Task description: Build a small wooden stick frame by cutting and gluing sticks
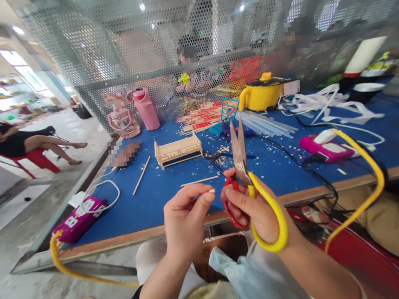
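Between thumb and forefinger, my left hand [184,218] pinches a tiny pale piece of wood [212,191] just past the table's front edge. My right hand [256,205] grips a pair of scissors [239,160] with one red and one yellow handle loop, blades pointing up and slightly parted. A small model bed [178,151] made of pale wooden sticks stands beyond my left hand. One loose stick [199,181] lies just past my fingers, another stick [141,175] farther left. Dark-handled pliers [214,157] rest among wood chips, partly hidden behind the scissors.
Purple power strips lie at left [81,218] and right [325,148], with yellow cables. Behind are a pink bottle [146,110], a clear pink bottle [121,116], red-tipped sticks [202,116], glue sticks [267,124] and a yellow pot [263,95]. A perforated metal screen [134,43] bounds the back.
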### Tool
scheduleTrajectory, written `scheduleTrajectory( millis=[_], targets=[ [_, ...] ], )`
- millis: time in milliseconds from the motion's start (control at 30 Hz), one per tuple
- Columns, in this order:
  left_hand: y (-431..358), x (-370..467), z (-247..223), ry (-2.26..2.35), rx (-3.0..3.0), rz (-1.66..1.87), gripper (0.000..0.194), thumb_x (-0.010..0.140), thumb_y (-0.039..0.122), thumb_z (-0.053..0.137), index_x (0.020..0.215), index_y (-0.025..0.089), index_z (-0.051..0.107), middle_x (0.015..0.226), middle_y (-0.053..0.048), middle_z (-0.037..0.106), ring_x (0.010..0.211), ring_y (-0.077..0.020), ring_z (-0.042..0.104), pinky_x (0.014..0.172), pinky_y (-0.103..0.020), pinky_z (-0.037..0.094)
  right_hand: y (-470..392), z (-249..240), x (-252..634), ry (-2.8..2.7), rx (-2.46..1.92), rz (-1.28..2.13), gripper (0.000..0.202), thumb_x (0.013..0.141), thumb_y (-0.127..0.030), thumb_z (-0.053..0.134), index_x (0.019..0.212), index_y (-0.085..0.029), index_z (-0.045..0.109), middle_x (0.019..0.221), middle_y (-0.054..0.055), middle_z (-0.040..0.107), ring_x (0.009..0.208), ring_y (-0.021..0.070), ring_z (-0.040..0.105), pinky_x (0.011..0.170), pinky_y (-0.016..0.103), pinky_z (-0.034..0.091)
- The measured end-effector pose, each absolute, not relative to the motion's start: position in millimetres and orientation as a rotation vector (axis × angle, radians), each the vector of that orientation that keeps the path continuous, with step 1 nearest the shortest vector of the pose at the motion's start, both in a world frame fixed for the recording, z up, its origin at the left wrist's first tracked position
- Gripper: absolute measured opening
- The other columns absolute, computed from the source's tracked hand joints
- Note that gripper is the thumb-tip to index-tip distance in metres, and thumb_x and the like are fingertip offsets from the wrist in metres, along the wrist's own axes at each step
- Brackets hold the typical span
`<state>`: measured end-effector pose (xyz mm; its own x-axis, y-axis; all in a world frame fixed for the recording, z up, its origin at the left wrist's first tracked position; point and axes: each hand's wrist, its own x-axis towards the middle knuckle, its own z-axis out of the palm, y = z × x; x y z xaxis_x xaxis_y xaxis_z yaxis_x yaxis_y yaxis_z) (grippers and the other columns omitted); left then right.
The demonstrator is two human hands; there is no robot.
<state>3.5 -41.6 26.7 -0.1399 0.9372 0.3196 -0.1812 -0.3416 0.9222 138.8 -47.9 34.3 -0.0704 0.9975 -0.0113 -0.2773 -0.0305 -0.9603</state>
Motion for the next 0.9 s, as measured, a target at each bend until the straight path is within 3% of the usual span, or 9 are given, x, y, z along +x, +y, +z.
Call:
scheduleTrajectory(
  millis=[167, 467, 767, 900],
  targets=[
    [-40, 4, 23, 0.957, 1.555, 1.791, 0.013, 0.069, 0.013, 0.076, 0.076, 0.024, 0.074, 0.074, 0.001, 0.065, 0.07, -0.0096, 0.06, 0.062, -0.019, 0.049, -42, 36, 133, -0.978, -0.844, 1.425, 0.044, 0.075, -0.034, 0.071, 0.113, -0.029, 0.048, 0.069, -0.007, 0.058, 0.04, 0.0036, 0.039, 0.034, 0.015, 0.032],
    [-36, 8, 10, 1.078, 1.812, 1.814, 0.01, 0.075, 0.015, 0.071, 0.081, 0.022, 0.072, 0.076, -0.001, 0.065, 0.073, -0.013, 0.06, 0.066, -0.024, 0.049, -44, 39, 127, -0.979, -0.982, 1.321, 0.041, 0.075, -0.036, 0.069, 0.11, -0.024, 0.05, 0.062, -0.009, 0.053, 0.037, 0.0037, 0.04, 0.033, 0.015, 0.032],
    [-26, -13, 19, 0.984, 2.389, 1.618, 0.014, 0.08, 0.01, 0.064, 0.088, 0.02, 0.069, 0.078, -0.004, 0.068, 0.076, -0.0162, 0.058, 0.073, -0.029, 0.048, -43, 34, 135, -1.027, -1.029, 1.354, 0.044, 0.074, -0.036, 0.072, 0.111, -0.027, 0.051, 0.067, -0.007, 0.057, 0.04, 0.0037, 0.042, 0.033, 0.015, 0.032],
    [-22, -14, 20, 0.957, 2.257, 1.556, 0.008, 0.079, 0.018, 0.068, 0.084, 0.022, 0.073, 0.075, -0.004, 0.068, 0.074, -0.0164, 0.059, 0.069, -0.029, 0.048, -39, 30, 137, -1.039, -1.036, 1.342, 0.05, 0.073, -0.037, 0.073, 0.116, -0.028, 0.049, 0.067, -0.008, 0.056, 0.039, 0.0037, 0.041, 0.034, 0.015, 0.033]
  ],
)
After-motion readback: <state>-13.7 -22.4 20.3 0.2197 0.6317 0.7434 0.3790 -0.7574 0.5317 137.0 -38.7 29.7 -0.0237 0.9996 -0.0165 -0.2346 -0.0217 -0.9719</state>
